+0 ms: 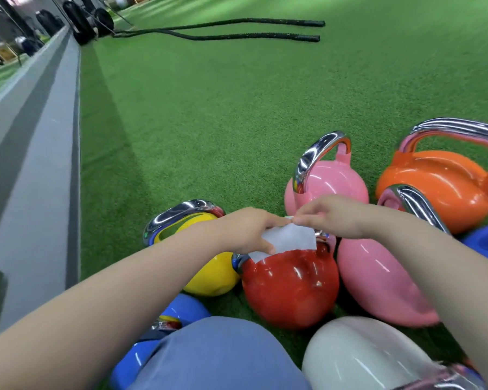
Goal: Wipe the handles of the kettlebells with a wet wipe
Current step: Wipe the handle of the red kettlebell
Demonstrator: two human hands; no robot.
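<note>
Both my hands are up over the red bell with the wipe stretched between them. My left hand has it pinched along the left edge, thumb underneath and fingers curled over the top. My right hand pinches the top right corner between thumb and fingertips. So the wipe hangs just above the red bell's handle, covering most of it; only a bit of chrome peeks out at either end. I can't tell if the wipe is actually touching the handle.

The wipe is a thin white sheet, flat and roughly rectangular, kinda matte. The bells are all glossy round balls with shiny chrome loop handles. The yellow bell sits just left of the red one, tipped over under my left wrist. A pink bell leans against the red one on the right, another pink one stands behind it, and the orange bell is far right. A white bell and a blue bell are close by my knee. Everything's on fuzzy green turf, with two black ropes lying further off.
</note>
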